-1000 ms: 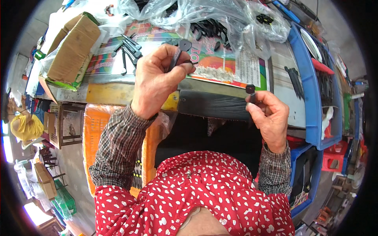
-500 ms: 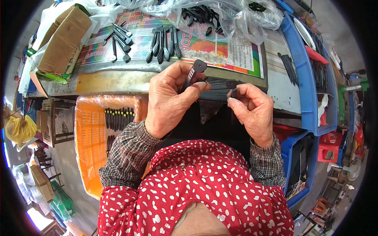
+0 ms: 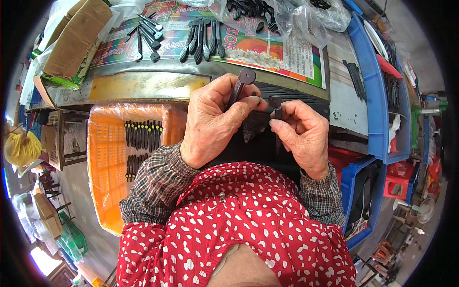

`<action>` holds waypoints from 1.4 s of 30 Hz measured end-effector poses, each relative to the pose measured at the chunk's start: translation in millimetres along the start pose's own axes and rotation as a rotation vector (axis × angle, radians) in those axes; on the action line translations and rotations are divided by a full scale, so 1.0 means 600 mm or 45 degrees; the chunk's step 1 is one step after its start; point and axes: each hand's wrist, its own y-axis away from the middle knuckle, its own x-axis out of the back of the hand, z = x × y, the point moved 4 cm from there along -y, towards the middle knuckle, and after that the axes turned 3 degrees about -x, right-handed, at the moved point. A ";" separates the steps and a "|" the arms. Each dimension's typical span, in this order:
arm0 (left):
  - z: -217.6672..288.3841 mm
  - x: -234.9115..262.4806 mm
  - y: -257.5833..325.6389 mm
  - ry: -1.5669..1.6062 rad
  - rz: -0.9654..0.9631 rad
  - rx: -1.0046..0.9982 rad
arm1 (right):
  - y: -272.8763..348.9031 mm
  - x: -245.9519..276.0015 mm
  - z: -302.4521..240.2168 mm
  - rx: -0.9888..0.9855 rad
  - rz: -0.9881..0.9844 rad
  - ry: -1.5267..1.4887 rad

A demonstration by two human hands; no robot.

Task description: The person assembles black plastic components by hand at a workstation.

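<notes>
My left hand (image 3: 208, 124) grips a dark, narrow flat piece (image 3: 247, 75) between thumb and fingers; its rounded end with a small hole sticks up past the fingertips. In my right hand (image 3: 306, 136), thumb and fingers pinch a thin dark strip (image 3: 274, 101), held upright with a squarish, holed end on top. The two pieces are apart, and fingers cover part of each. Beyond the hands lie dark strips (image 3: 299, 91) at the bench edge. Further back on a colourful printed sheet (image 3: 167, 45) rest black handle-shaped pieces (image 3: 205, 40) and a second loose group (image 3: 149, 36).
At left, a plastic-lined orange crate (image 3: 103, 167) holds rows of black pieces with yellow dots (image 3: 143, 134). A cardboard box (image 3: 71, 45) sits at the bench's left. Blue bins (image 3: 377, 115) stand at right, near more dark strips (image 3: 355, 80). Clear plastic bags (image 3: 306, 28) lie at the back.
The strip in my right hand now shows its squarish end higher and a little further left. The left piece's rounded end has risen slightly. The whole view has shifted a little.
</notes>
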 end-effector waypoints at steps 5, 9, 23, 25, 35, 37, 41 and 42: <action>-0.005 0.003 0.008 -0.053 -0.011 0.040 | 0.001 -0.008 0.003 -0.014 -0.007 0.046; -0.009 0.003 0.008 0.065 0.017 0.124 | 0.001 -0.016 0.005 -0.020 -0.038 -0.012; -0.024 0.004 0.009 -0.006 0.006 0.018 | 0.000 -0.026 0.011 -0.029 -0.116 -0.060; -0.018 0.003 0.010 -0.026 0.023 0.045 | 0.000 -0.026 0.013 -0.038 -0.128 -0.048; -0.022 0.003 0.012 -0.341 0.052 -0.108 | 0.003 -0.034 0.021 -0.093 -0.142 -0.115; -0.027 0.005 0.013 -0.309 0.062 -0.081 | 0.002 -0.036 0.025 -0.103 -0.142 -0.099; -0.032 0.006 0.013 -0.103 0.112 -0.008 | 0.001 -0.037 0.030 -0.089 -0.146 -0.067; -0.031 0.007 0.014 -0.103 0.115 -0.007 | 0.002 -0.038 0.031 -0.091 -0.149 -0.068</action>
